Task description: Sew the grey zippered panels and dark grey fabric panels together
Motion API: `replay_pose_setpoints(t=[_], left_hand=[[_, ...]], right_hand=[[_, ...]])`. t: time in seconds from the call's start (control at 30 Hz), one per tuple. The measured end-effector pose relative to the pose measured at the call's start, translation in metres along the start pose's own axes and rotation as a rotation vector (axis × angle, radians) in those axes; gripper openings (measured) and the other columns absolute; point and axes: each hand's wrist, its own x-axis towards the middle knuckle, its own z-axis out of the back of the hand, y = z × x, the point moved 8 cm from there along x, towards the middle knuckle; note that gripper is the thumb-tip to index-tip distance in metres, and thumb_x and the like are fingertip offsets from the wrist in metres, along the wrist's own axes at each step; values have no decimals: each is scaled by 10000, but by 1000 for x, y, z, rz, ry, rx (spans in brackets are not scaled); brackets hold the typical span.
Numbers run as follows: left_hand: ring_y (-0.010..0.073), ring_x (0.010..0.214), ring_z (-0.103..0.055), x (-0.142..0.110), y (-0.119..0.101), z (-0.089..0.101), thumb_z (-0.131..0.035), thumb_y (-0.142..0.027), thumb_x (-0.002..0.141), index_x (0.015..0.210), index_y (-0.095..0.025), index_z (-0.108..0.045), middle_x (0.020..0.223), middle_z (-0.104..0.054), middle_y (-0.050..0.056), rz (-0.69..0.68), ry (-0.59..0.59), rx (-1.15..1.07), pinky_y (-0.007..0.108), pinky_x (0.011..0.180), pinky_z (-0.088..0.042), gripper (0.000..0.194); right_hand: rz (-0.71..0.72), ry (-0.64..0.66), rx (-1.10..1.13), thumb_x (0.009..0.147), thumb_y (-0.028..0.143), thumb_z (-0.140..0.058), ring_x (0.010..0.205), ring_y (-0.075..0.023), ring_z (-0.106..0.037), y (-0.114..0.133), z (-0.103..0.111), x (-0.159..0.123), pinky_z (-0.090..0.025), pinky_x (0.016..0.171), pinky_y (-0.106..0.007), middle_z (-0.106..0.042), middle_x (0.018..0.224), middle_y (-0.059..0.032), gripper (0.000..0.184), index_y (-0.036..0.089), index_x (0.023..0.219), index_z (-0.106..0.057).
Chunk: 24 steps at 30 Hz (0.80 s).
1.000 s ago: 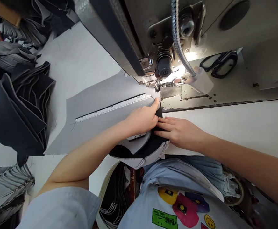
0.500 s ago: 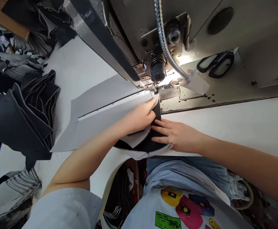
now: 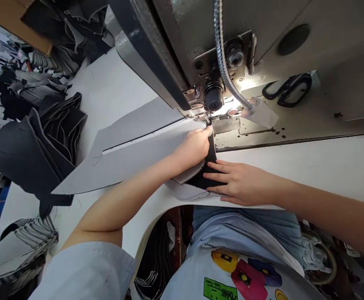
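Note:
A sewing machine [image 3: 213, 96] stands over a grey fabric panel [image 3: 138, 156] that has a long slit with a white strip along it. The panel's right end reaches under the presser foot [image 3: 208, 120]. Close to that foot, my left hand [image 3: 192, 148] has its fingers curled and closed on the grey fabric edge. My right hand [image 3: 236, 181] lies with fingers spread on a black fabric piece [image 3: 197, 180] and its pale edge. The layers under my left fingers are partly hidden.
Black-handled scissors [image 3: 289, 89] lie on the machine bed at right. Dark fabric pieces [image 3: 28, 154] are heaped at left, with another bundle [image 3: 22, 246] below. A small white block [image 3: 261, 113] sits beside the needle area under a flexible metal tube [image 3: 221, 54].
The grey panel has turned slightly and shifted with my left hand toward the presser foot. My left fingers are more curled. The whole view has shifted a little.

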Motion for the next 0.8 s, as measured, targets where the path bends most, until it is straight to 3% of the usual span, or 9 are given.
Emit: replay_pose_setpoints(t=[0.1, 0.17, 0.2, 0.27, 0.33, 0.4, 0.53, 0.7, 0.8], left_hand=[[235, 964, -648, 4, -5, 5, -305, -134, 950, 1210, -115, -640, 1036, -668, 133, -52, -101, 38, 327, 914, -494, 425], [237, 950, -654, 2, -8, 6, -353, -172, 945, 1172, -141, -644, 1041, -667, 128, -39, -72, 73, 328, 890, -501, 370], [248, 943, -661, -1, -8, 6, -396, -192, 929, 1245, -154, -606, 1053, -672, 125, -15, -23, 108, 335, 866, -510, 381], [286, 932, -677, -14, -7, 3, -487, -223, 879, 1470, -176, -409, 1075, -689, 125, 43, 129, 216, 360, 807, -527, 598], [325, 922, -687, -29, -3, 3, -509, -219, 850, 1560, -175, -249, 1051, -711, 132, 87, 273, 329, 380, 757, -533, 758], [327, 889, -694, -41, 2, 6, -453, -190, 860, 1549, -190, -296, 997, -729, 125, 93, 337, 367, 373, 723, -527, 706], [258, 856, -695, -43, 10, 8, -356, -160, 885, 1517, -283, -390, 1039, -744, 75, 54, 317, 212, 319, 728, -516, 645], [245, 845, -692, -35, 17, 2, -355, -177, 881, 1540, -297, -382, 1040, -752, 60, 43, 274, 133, 307, 728, -514, 670], [227, 841, -690, -33, 18, 3, -355, -179, 882, 1523, -304, -423, 1056, -752, 48, 29, 249, 60, 292, 732, -515, 657]], right_hand=[[-27, -9, -8, 953, 352, -609, 1351, -301, -530, -13, 4, -2, -418, 1143, -480, -599, 1419, -143, 371, 202, 1281, -696], [-52, -21, -15, 964, 340, -591, 1362, -295, -520, -21, 7, -4, -416, 1144, -485, -582, 1435, -156, 366, 206, 1290, -689], [-59, -25, -14, 964, 337, -589, 1365, -295, -517, -23, 8, -4, -414, 1144, -490, -579, 1437, -158, 367, 206, 1293, -687], [-66, -15, -1, 953, 334, -599, 1373, -299, -507, -25, 11, -4, -406, 1148, -502, -576, 1442, -153, 377, 208, 1299, -682], [-70, 11, 19, 934, 336, -619, 1376, -312, -504, -21, 11, -1, -386, 1157, -532, -578, 1443, -142, 394, 209, 1302, -678], [-70, 41, 16, 913, 350, -640, 1362, -328, -517, -13, 7, 4, -348, 1175, -562, -597, 1420, -147, 425, 176, 1300, -675], [-52, 35, -76, 935, 310, -599, 1327, -322, -553, 9, -7, 14, -339, 1187, -533, -613, 1385, -188, 452, 61, 1310, -641], [-80, -40, -81, 957, 130, -489, 1329, -246, -559, 11, -12, 9, -401, 1164, -446, -636, 1372, -119, 374, 106, 1290, -659], [-93, -47, -31, 980, 188, -493, 1333, -258, -555, 8, -9, 5, -406, 1166, -455, -640, 1368, -114, 352, 101, 1271, -671]])
